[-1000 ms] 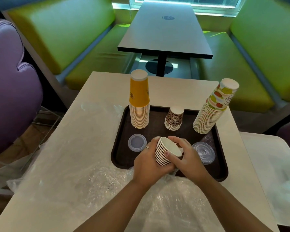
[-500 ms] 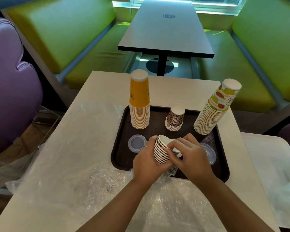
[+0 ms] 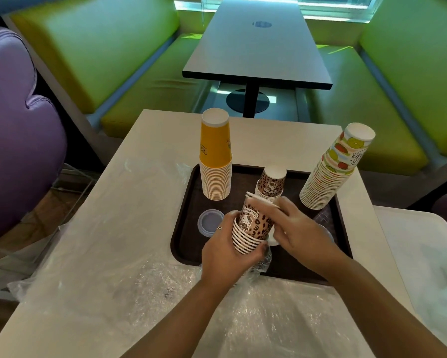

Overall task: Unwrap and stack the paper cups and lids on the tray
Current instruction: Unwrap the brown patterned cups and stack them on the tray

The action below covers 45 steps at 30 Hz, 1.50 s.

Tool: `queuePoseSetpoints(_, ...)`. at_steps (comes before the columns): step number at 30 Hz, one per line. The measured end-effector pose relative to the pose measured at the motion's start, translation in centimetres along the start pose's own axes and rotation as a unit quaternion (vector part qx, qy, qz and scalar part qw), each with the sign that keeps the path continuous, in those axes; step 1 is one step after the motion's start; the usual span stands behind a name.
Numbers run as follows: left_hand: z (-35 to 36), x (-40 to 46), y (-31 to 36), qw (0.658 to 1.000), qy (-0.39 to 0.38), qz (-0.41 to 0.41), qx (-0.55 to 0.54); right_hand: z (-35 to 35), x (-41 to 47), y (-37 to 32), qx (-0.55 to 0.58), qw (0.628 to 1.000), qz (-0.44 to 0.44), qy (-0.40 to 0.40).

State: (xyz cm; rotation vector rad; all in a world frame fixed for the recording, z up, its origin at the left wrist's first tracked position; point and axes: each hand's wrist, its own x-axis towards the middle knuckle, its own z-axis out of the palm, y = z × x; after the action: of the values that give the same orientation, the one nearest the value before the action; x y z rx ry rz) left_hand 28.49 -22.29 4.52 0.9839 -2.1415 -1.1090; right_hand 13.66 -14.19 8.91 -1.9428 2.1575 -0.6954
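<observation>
Here both hands meet over the near middle of the brown tray (image 3: 188, 202). The left hand (image 3: 225, 250) wraps its fingers round the lower rims of a small stack of leopard-print cups (image 3: 252, 228), held upside down and tilted a little, above the tray's near half. The right hand (image 3: 298, 232) lies against the stack's right side with fingers curled onto the top cup; a white cup rim shows just under its palm, and how firmly it pinches cannot be told.

Behind them on the tray stand three inverted stacks: a tall yellow stack (image 3: 215, 161) at the far left, a short leopard stack (image 3: 271, 183) in the middle, and a leaning fruit-print stack (image 3: 333, 171) at the far right. A clear lid (image 3: 210, 222) lies on the tray left of the held cups, just beside the left hand's knuckles. Another clear lid (image 3: 329, 235) peeks out behind the right hand.

Crumpled clear wrap (image 3: 129, 280) covers the near part of the white table (image 3: 281, 143), with a bit of wrap hanging under the held stack
</observation>
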Motion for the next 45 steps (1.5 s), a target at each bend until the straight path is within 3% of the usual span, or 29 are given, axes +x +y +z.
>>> queuePoseSetpoints(2, -0.1, 0.1, 0.1, 1.000, -0.001, -0.006, -0.003, 0.4, 0.3, 0.6, -0.075, 0.997, -0.021, -0.017)
queuePoseSetpoints(6, -0.1, -0.1, 0.0, 1.000, -0.007, -0.008, -0.007, 1.8, 1.4, 1.5, -0.107, 0.992, 0.011, 0.071)
queuePoseSetpoints(10, -0.1, -0.2, -0.2, 1.000, 0.001, -0.014, -0.013, 2.1, 4.0, 4.0, 0.023, 0.979, 0.120, 0.163)
queuePoseSetpoints(14, -0.2, -0.1, -0.5, 1.000, -0.001, -0.022, -0.015, 1.8, 6.9, 6.9, 0.170, 0.952, 0.130, 0.217)
queuePoseSetpoints(18, -0.2, 0.2, -0.7, 0.999, -0.001, -0.030, -0.017, 2.3, 9.2, 8.8, 0.214, 0.922, 0.232, 0.223)
queuePoseSetpoints(21, -0.2, 0.3, -0.8, 0.999, -0.002, -0.035, -0.022, 3.1, 10.0, 10.0, 0.190, 0.920, 0.286, 0.191)
queuePoseSetpoints(39, -0.4, 0.6, -0.7, 0.998, -0.002, -0.060, -0.026, 8.0, 9.0, 12.3, 0.175, 0.910, 0.352, 0.135)
queuePoseSetpoints(42, -0.4, 0.6, -0.8, 0.998, -0.005, -0.063, -0.023, 7.6, 7.8, 10.7, 0.179, 0.888, 0.380, 0.185)
queuePoseSetpoints(45, -0.3, 0.6, -0.9, 0.998, -0.004, -0.058, -0.020, 6.5, 5.7, 7.6, 0.160, 0.894, 0.312, 0.278)
